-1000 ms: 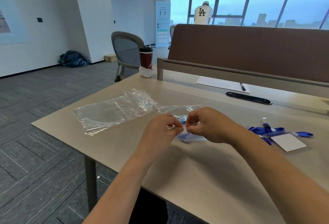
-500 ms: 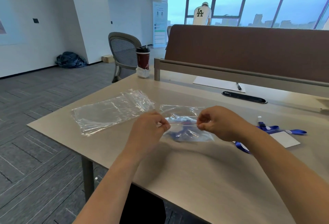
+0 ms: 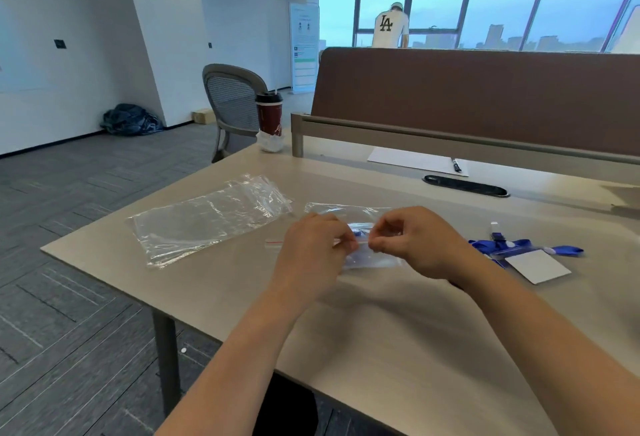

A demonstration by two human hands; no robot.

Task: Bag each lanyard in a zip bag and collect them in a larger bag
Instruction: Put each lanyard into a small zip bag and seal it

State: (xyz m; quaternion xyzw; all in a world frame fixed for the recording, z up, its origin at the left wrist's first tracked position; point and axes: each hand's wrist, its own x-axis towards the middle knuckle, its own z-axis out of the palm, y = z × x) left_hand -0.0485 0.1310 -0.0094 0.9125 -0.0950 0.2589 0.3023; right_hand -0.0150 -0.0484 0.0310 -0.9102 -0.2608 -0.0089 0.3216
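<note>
I hold the small zip bag (image 3: 372, 261) just over the table (image 3: 398, 338), near its middle, with a blue lanyard (image 3: 358, 233) already inside. From that I judge the step in hand to be closing the seal. The bag is thin clear film: light, limp and slippery, so it will sag and slide if taken by the body. The correct hold is on the seal strip (image 3: 273, 243), whose red-lined end shows past my left hand (image 3: 317, 248). That hand has its fingers curled and pinches the strip from the left. My right hand (image 3: 419, 245) is curled likewise and pinches from the right, and the two hands almost meet. Both forearms reach in from below, wrists low over the surface. The lanyard is soft ribbon and bunches freely; it must sit below the strip or the seal will likely not close. The larger bag (image 3: 207, 219) lies flat to the left, apart from the hands. A second lanyard (image 3: 519, 248) with its white card (image 3: 535, 267) lies at the right.
</note>
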